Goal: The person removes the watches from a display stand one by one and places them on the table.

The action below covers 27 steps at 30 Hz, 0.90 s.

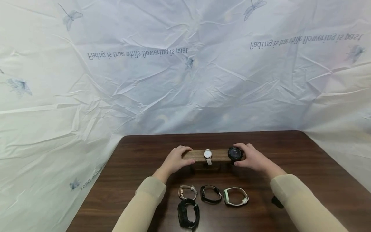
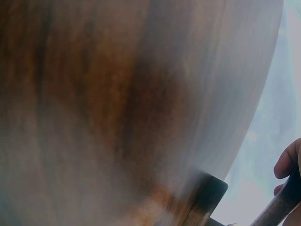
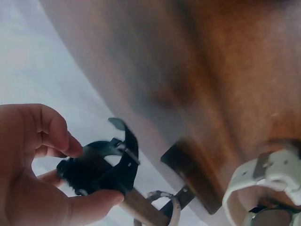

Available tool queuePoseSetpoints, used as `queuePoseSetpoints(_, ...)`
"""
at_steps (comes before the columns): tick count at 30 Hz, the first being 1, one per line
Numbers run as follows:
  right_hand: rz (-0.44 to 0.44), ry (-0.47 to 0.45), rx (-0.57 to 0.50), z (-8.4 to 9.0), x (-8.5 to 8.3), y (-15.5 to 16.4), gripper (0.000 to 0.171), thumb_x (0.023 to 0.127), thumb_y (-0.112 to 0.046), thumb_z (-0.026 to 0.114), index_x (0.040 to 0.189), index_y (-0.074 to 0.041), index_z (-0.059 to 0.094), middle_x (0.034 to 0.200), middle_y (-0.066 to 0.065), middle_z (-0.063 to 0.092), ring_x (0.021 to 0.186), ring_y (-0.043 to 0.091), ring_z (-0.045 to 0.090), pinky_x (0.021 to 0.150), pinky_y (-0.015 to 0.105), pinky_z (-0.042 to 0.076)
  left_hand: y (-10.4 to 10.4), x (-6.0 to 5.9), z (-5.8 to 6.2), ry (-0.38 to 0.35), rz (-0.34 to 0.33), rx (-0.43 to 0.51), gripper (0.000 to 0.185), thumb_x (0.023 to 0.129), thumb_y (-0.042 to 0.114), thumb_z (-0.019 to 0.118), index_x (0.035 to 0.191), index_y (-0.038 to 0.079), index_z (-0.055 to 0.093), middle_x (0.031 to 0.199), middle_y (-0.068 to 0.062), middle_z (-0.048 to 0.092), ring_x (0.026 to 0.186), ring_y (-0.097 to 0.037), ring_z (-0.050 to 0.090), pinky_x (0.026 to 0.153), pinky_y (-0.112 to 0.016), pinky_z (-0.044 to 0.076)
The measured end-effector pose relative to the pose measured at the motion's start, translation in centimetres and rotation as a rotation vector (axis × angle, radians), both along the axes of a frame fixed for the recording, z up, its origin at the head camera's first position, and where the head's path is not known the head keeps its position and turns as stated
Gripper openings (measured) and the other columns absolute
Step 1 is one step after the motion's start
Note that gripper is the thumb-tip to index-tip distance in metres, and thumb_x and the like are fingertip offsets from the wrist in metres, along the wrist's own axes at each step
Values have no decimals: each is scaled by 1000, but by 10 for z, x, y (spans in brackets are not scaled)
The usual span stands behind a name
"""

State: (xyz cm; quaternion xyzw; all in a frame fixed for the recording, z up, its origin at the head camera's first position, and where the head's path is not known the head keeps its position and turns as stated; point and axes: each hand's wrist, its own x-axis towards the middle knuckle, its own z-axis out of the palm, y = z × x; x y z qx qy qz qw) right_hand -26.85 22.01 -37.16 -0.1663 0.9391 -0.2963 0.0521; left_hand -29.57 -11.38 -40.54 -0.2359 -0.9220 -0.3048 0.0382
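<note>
A wooden watch stand (image 1: 218, 155) sits mid-table with a white watch (image 1: 207, 156) strapped round its bar. My left hand (image 1: 177, 158) grips the bar's left end; a fingertip (image 2: 288, 160) shows at the bar in the left wrist view. My right hand (image 1: 251, 158) pinches a black watch (image 1: 235, 154) at the bar's right end, thumb and fingers around its case and strap (image 3: 96, 169). Nearer to me lie a rose-gold watch (image 1: 187, 192), a black band watch (image 1: 211, 194), a pale green watch (image 1: 235, 196) and a chunky black watch (image 1: 188, 213).
The dark wooden table (image 1: 139, 167) is backed by a crumpled white printed sheet (image 1: 185, 74). A small dark object (image 1: 277, 202) lies beside my right sleeve. The table's left edge drops off near my left forearm.
</note>
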Motion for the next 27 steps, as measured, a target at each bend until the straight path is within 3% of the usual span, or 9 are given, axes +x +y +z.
queuePoseSetpoints(7,-14,-37,-100,-16,-3,4,81,73,-42,66,136,-20,21,119,20,29,86,21,50,62,33,43,0,1,1,2,-6,12,62,71,60,54,121,25,49,122,5,44,112,-20,39,85,-42,37)
queuePoseSetpoints(13,-33,-86,-199,-26,-5,7,82,73,-44,65,138,-24,18,123,22,28,99,31,47,67,39,44,1,1,1,-2,3,2,56,71,61,54,119,32,48,123,6,44,113,-18,38,86,-41,37)
queuePoseSetpoints(21,-4,-252,-580,-40,-7,2,81,78,-27,65,139,-23,12,131,27,14,101,31,50,77,39,46,1,0,-1,11,-3,-3,59,70,62,53,119,30,49,122,5,44,112,-19,39,86,-41,37)
queuePoseSetpoints(27,17,-316,-732,-45,-7,-1,82,80,-21,64,140,-24,8,135,24,9,107,33,46,83,39,43,1,-2,-1,13,5,-16,58,70,63,52,119,33,48,122,7,44,112,-18,39,87,-40,36)
